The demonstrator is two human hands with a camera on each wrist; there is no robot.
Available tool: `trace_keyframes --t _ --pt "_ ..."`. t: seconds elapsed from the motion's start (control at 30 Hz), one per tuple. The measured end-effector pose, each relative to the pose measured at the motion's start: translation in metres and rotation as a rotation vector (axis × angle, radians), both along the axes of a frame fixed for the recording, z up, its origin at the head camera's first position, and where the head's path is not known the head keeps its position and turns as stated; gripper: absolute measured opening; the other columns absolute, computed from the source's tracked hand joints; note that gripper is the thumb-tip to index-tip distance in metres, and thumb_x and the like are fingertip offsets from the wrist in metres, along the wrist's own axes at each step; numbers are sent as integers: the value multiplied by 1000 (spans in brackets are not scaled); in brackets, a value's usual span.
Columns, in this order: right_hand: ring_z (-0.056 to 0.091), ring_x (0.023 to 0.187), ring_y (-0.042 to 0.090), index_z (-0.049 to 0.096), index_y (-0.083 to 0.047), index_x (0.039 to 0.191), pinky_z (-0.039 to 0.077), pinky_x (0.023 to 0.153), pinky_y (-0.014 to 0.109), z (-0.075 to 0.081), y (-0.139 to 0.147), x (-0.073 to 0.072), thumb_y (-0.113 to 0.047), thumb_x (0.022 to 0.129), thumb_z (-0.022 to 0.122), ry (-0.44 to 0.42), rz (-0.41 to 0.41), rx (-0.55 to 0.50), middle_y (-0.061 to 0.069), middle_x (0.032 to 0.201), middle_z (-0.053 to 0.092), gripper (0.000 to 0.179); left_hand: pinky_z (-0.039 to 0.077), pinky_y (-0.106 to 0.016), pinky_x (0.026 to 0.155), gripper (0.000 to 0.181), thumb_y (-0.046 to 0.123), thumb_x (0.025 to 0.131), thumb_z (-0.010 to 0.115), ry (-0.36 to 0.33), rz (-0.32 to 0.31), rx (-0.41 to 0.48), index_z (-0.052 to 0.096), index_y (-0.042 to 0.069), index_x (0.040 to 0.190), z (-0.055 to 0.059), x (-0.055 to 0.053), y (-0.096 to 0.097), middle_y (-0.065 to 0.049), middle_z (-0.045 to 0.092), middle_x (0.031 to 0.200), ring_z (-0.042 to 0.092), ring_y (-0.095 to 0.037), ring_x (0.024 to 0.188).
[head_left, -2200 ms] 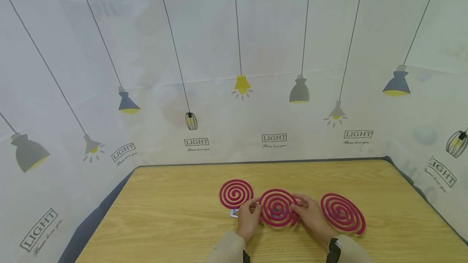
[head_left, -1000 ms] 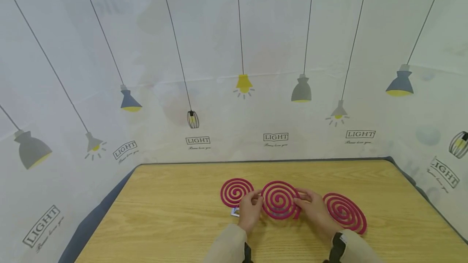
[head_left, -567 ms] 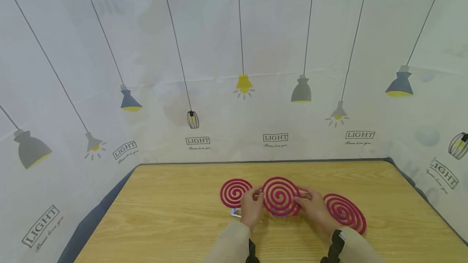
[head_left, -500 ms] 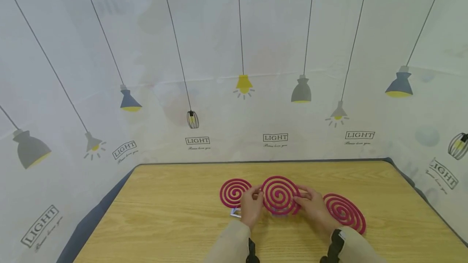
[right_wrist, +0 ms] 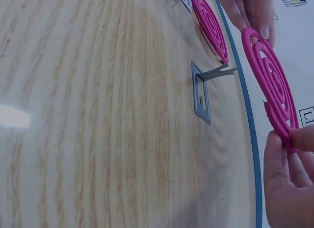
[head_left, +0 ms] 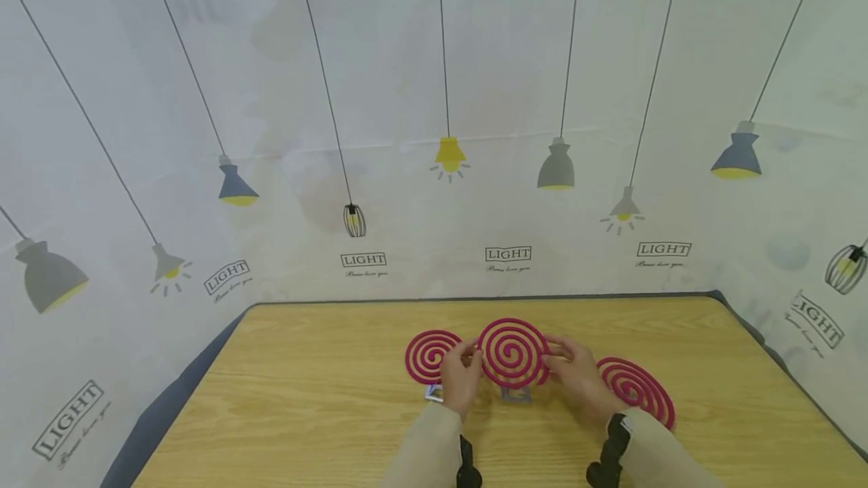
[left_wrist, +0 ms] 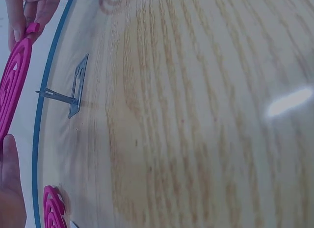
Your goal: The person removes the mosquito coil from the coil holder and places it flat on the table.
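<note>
Both hands hold a magenta mosquito coil between them, raised above the table and tilted to face the head camera. My left hand pinches its left edge, and my right hand grips the opposite edge, near the coil's outer tail end. Below the coil a small metal coil stand lies on the table, its forked prong bent up from a flat frame. The left wrist view shows that stand standing apart from the held coil. Much of the left palm is out of sight there.
A second magenta coil is at the left, with a metal stand at its near edge. Another coil sits to the right, partly behind the right forearm. A printed cloth wall rises behind the wooden table.
The held coil has risen and moved away from me, carried by both hands. The stand, earlier mostly covered by it, now shows below its lower edge. The side coils have stayed put.
</note>
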State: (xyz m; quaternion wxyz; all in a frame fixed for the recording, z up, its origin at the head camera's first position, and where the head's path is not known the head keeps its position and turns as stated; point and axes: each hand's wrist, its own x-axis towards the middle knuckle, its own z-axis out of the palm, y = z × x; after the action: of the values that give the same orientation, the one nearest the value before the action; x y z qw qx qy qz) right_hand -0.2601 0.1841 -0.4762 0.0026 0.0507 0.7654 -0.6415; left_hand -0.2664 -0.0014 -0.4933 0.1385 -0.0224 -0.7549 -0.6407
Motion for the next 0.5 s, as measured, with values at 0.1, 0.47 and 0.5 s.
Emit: trace_keyframes --t 0.1,0.47,0.5 --pt "60 82 18 44 4 124 52 69 30 3 0 -1 2 85 50 -5 -13 36 24 110 55 39 53 -28 56 21 -3 82 55 -13 -11 58 61 -6 102 -1 -1 1 -10 60 82 60 -21 69" --pt "61 77 17 43 10 122 53 63 28 3 -1 -5 6 85 50 54 -6 13 28 110 53 38 53 -29 53 21 -6 78 58 10 28 126 61 -9 98 -5 -3 2 -11 59 77 59 -23 62" --pt "61 77 17 43 9 122 53 63 28 4 -2 -6 6 85 50 52 -6 13 28 110 53 38 52 -27 53 21 -6 78 59 15 40 108 61 -9 98 -4 -3 2 -10 60 77 59 -21 62"
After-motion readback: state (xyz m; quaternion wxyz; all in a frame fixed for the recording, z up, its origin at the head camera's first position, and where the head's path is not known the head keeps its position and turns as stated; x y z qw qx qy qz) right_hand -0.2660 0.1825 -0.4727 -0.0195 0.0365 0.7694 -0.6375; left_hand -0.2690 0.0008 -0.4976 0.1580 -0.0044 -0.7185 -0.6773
